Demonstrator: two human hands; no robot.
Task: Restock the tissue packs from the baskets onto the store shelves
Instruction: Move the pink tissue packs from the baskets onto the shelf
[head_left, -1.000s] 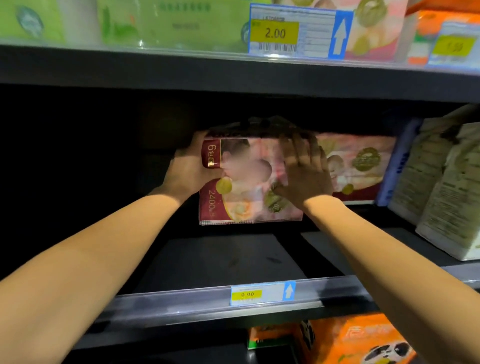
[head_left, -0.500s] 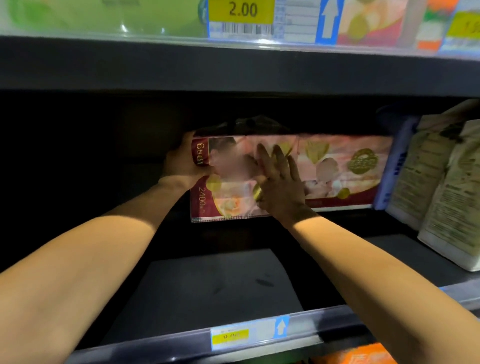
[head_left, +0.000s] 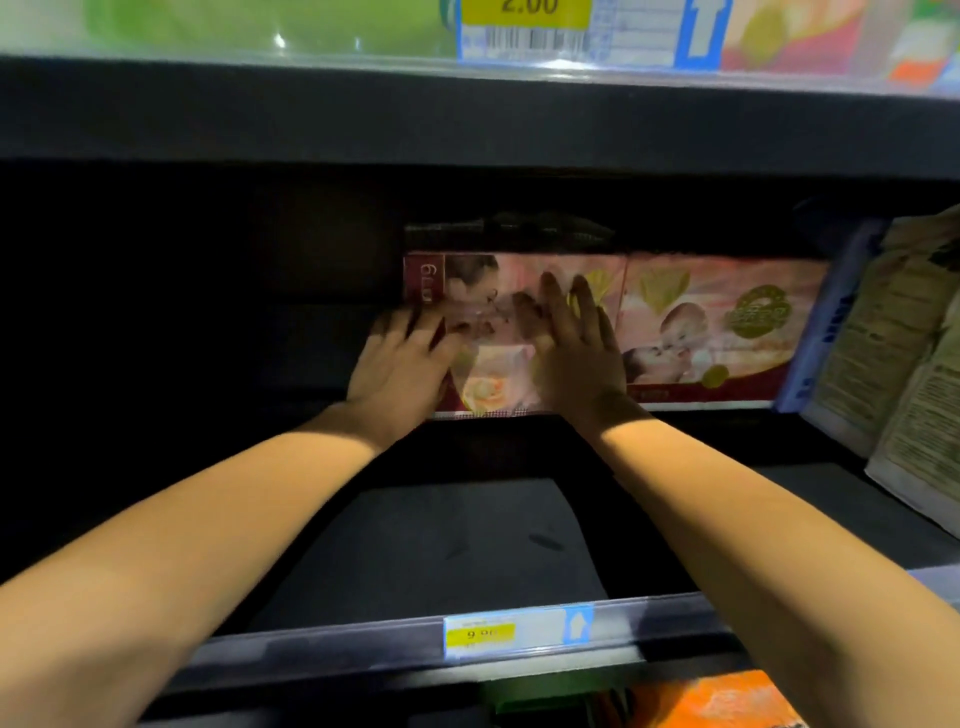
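Both hands flat on front face of pink tissue pack (head_left: 511, 332) at back of dark shelf (head_left: 431, 540). Right hand (head_left: 574, 358): fingers straight and spread, palm pressing on pack, nothing gripped. Left hand (head_left: 402, 371): fingers stretched over pack's left edge, blurred, prob. only touching, not curled round. Pack upright on shelf, printed face to camera, long axis left-right w/ red end at left; top part lost in shadow. Just beside it on right, touching, second pink pack (head_left: 722, 332), same way. Further right, pale packs (head_left: 904, 364) leaning, cut off by frame edge. Price label (head_left: 514, 630) on shelf rail, digits hard to read.
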